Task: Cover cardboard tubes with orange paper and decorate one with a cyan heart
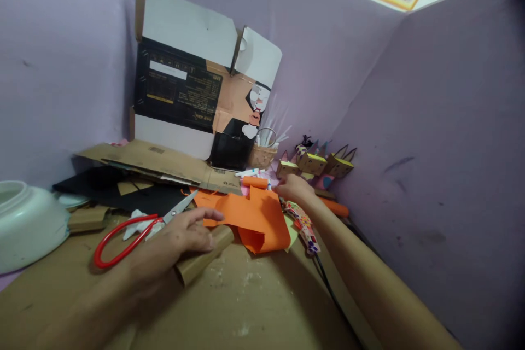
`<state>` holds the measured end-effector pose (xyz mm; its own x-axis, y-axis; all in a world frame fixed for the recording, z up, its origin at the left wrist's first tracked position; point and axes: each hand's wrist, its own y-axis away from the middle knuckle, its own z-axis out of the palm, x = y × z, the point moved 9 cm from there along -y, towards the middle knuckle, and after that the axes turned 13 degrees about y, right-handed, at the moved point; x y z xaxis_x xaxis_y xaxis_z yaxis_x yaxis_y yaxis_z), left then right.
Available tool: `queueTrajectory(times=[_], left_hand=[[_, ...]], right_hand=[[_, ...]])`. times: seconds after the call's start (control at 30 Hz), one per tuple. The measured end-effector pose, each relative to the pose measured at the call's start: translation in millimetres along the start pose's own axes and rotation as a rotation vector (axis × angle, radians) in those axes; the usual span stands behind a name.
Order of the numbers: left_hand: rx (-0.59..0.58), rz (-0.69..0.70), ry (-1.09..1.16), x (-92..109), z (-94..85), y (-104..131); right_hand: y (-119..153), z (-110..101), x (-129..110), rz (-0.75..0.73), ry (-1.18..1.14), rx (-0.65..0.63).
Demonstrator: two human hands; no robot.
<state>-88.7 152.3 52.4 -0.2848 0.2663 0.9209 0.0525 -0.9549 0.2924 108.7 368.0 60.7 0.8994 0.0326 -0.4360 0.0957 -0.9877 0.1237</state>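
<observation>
My left hand [194, 232] is open, its fingers stretched and apart, over a folded brown cardboard piece [205, 257]. The thumb lies against that piece. Beside the hand rest red-handled scissors [158, 224], blades parted. Orange paper [262, 221] lies bent and partly curled in front of the fingertips. My right hand [295, 188] reaches to the back of the work surface, fingers bent down and together near a white marker [269, 184]. Whatever they hold, if anything, is hidden. A glue gun in patterned wrapping [303, 227], with a black cord, lies beneath the right forearm.
An unfolded cardboard box [180, 87] leans against the wall. Behind the markers stands a basket of clear sticks [262, 156]. Small cardboard animal figures [312, 163] line the back right. A white bowl [30, 229] and black sheet [106, 191] are at left. Walls close in the right.
</observation>
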Motion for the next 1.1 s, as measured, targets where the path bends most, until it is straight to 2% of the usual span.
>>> queueTrajectory(times=[0.1, 0.17, 0.3, 0.47, 0.57, 0.63, 0.73, 0.8, 0.87, 0.97, 1.03, 1.1], left_hand=[[-0.119, -0.199, 0.267, -21, 23.7, 3], [-0.088, -0.218, 0.322, -26, 29.7, 0], [0.073, -0.145, 0.399, -30, 23.4, -12], [0.101, -0.049, 0.451, -28, 19.3, -20], [0.112, -0.027, 0.464, -23, 20.5, -14], [0.069, 0.000, 0.445, -16, 24.6, -7], [-0.044, 0.097, 0.301, 3, 31.1, 1], [-0.067, 0.208, 0.149, 24, 30.3, 2], [-0.043, 0.362, -0.032, 56, 28.1, -1], [0.041, 0.607, -0.280, 115, 28.8, -4], [0.074, 0.720, -0.300, 147, 30.0, -2], [0.096, 0.781, -0.264, 166, 27.7, 2]], right_hand=[[24, 5, 8, 0.001, 0.059, -0.092], [38, 15, 11, -0.016, 0.036, -0.138], [49, 29, 18, -0.039, -0.097, -0.121], [49, 32, 29, -0.027, -0.345, -0.028], [59, 23, 26, -0.059, -0.549, 0.030], [70, 12, 19, -0.108, -0.681, 0.057], [84, -11, 6, -0.215, -0.828, 0.078], [88, -31, -3, -0.285, -0.891, 0.113], [87, -55, -14, -0.351, -0.938, 0.175], [86, -97, -36, -0.457, -0.986, 0.286], [92, -125, -48, -0.529, -1.004, 0.398], [110, -147, -53, -0.620, -0.965, 0.569]])
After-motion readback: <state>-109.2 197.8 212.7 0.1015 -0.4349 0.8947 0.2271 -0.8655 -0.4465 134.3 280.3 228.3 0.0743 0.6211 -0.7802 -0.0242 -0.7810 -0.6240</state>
